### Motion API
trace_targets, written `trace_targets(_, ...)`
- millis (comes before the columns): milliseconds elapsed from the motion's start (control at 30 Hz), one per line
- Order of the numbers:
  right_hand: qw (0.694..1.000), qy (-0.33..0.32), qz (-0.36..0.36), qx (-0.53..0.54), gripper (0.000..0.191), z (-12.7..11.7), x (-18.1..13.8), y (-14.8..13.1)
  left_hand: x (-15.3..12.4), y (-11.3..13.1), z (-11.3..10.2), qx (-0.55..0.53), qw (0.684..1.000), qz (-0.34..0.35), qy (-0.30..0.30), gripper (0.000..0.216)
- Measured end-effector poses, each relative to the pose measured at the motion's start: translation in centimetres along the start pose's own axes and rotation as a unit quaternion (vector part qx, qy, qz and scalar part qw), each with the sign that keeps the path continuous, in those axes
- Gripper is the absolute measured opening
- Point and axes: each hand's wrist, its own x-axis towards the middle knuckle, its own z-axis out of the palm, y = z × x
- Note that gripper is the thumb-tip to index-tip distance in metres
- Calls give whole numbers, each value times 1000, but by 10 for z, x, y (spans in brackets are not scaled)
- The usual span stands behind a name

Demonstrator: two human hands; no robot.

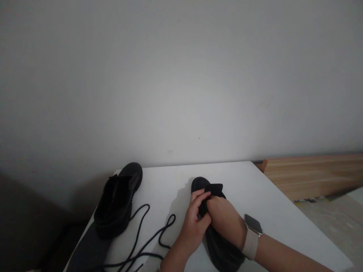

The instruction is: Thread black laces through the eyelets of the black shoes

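A black shoe (217,245) lies on the white table with its toe toward the wall and its tongue (214,189) standing up. My left hand (195,221) is closed on the left side of the shoe's opening, fingers near the tongue. Curled over the opening is my right hand (225,217), its fingertips hidden at the shoe, so what they hold cannot be seen. A watch (253,224) with a light band is on my right wrist. Another black shoe (116,204) rests at the left edge of the table, its opening spread wide, with no lace visible in it.
Loose black laces (136,253) trail in loops across the white table (167,185) between the shoes. Under the left shoe lies a dark flat piece (87,251). A pale wall (181,94) rises behind. Beyond the right edge is a wooden board (309,175).
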Motion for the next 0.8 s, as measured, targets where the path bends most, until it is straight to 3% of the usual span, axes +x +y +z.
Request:
trace_targets(267, 1000, -1, 5, 26, 35, -4, -5, 5, -2, 1, 0, 5, 1000, 1, -2, 51)
trace_targets(567, 985, 8, -82, 150, 30, -33, -45, 34, -2, 0, 0, 26, 1000, 1, 2, 48)
trace_targets(800, 976, -117, -139, 124, 32, -37, -69, 31, -3, -1, -1, 34, 999, -7, 0, 47)
